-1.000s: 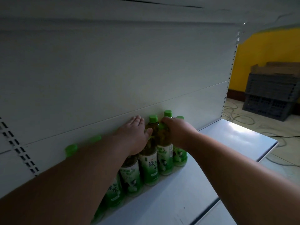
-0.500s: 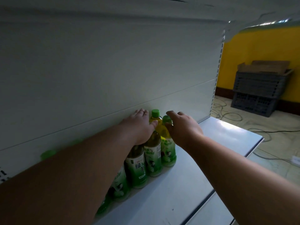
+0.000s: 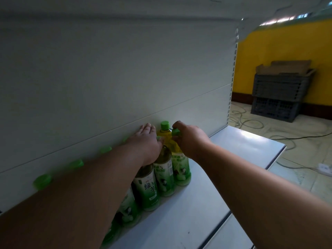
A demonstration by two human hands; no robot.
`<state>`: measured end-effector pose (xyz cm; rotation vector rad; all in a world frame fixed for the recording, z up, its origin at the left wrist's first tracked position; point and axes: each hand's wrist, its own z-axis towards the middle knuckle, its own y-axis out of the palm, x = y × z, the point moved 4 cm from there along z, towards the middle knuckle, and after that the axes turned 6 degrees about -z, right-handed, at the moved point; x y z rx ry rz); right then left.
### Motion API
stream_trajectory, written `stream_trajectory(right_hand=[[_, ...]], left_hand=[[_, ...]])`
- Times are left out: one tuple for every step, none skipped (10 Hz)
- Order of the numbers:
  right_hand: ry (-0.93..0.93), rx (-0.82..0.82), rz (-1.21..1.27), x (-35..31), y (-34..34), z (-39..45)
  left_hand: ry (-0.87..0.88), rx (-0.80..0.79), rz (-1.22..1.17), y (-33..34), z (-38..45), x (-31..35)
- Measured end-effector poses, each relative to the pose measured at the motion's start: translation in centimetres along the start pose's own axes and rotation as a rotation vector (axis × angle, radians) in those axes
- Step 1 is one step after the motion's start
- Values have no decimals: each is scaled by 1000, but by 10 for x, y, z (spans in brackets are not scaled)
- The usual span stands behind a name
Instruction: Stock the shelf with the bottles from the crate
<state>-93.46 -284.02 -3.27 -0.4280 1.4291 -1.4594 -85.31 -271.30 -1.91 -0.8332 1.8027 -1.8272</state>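
Green-tea bottles with green caps and green labels stand in two rows along the back panel of the white shelf [image 3: 239, 150]. My left hand [image 3: 147, 141] lies flat on the bottle tops, fingers straight and reaching the back panel. My right hand [image 3: 190, 139] curls its fingers and thumb round the green cap of the front end bottle [image 3: 180, 168]. Behind it stands another bottle [image 3: 165, 125] with its cap free. Caps of the back row [image 3: 77, 163] show above my left forearm, which hides much of the front row.
The shelf surface stretches bare to the right of the bottles up to its edge. Two stacked dark grey crates [image 3: 280, 97] with cardboard [image 3: 287, 68] on top stand against the yellow wall. Cables [image 3: 251, 123] and a power strip [image 3: 325, 168] lie on the floor.
My right hand lay loosely over the end bottle's cap half a second ago and now pinches it. My left hand stays on the bottle tops.
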Motion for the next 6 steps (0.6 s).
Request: stream_trajectory(right_hand=[[4, -14, 5, -2, -3, -8], [-55, 21, -49, -7, -15, -24], [-134, 0, -101, -13, -32, -43], [-174, -30, -140, -22, -53, -64], [-181, -22, -158, -33, -74, -89], [-206, -20, -193, -49, -88, -115]], left_hand=[[1, 15, -10, 1, 0, -1], [12, 26, -16, -2, -3, -3], [-9, 45, -47, -9, -13, -8], [-43, 49, -94, -23, -36, -10], [-24, 80, -112, -37, -75, -9], [-5, 115, -101, -46, -117, -12]])
